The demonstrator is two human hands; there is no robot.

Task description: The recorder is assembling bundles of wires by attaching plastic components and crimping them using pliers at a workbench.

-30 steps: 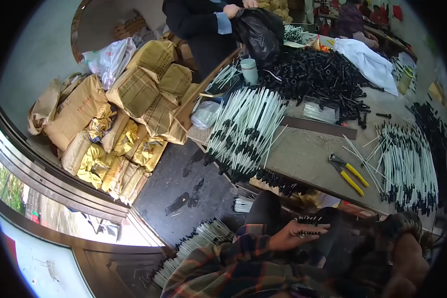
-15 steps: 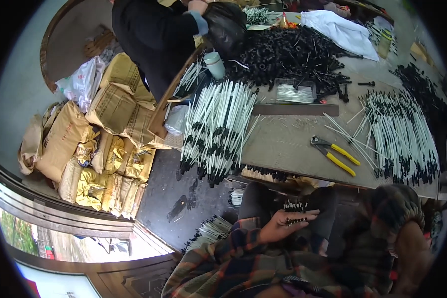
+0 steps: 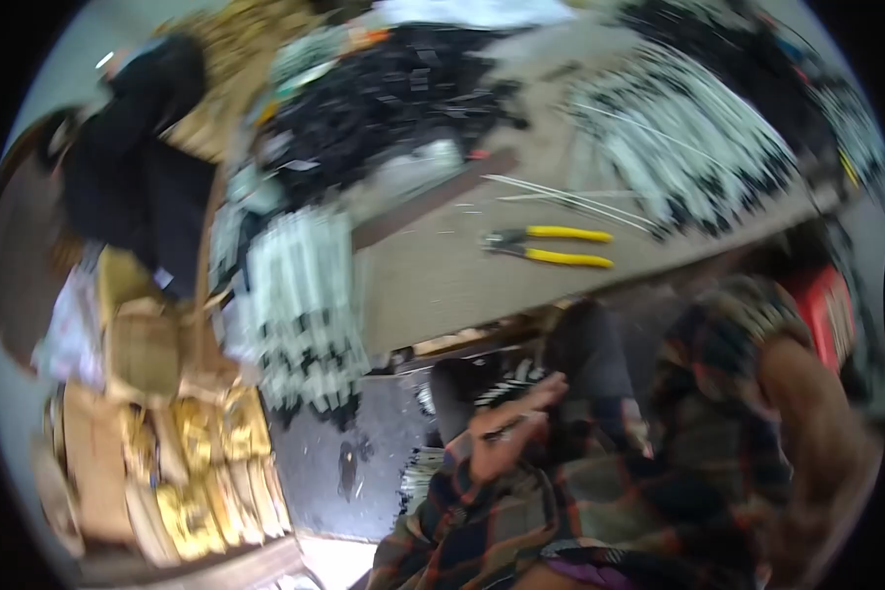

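Note:
My left hand (image 3: 509, 433) is over my lap, closed around a small bundle of thin black-and-white rods (image 3: 509, 387) whose ends stick out past the fingers. Motion blurs them. On the right, my bare right forearm (image 3: 821, 423) comes out of a pushed-up plaid sleeve and bends downward; the fingers of that hand are not made out. Beyond my lap, yellow-handled pliers (image 3: 551, 246) lie on the table (image 3: 442, 280), near a few loose white rods (image 3: 570, 202).
Piles of white rods with black ends lie at the table's left (image 3: 305, 305) and right (image 3: 678, 138). A heap of black parts (image 3: 393, 108) covers the back. Brown sacks (image 3: 98, 462) stand at left. A person in dark clothes (image 3: 143, 147) is at the far left. Something red (image 3: 821, 315) is beside my right arm.
The view has swung to the right, so the table's contents appear shifted left and tilted. The left hand still holds the bundle; the person in dark clothes now shows farther left.

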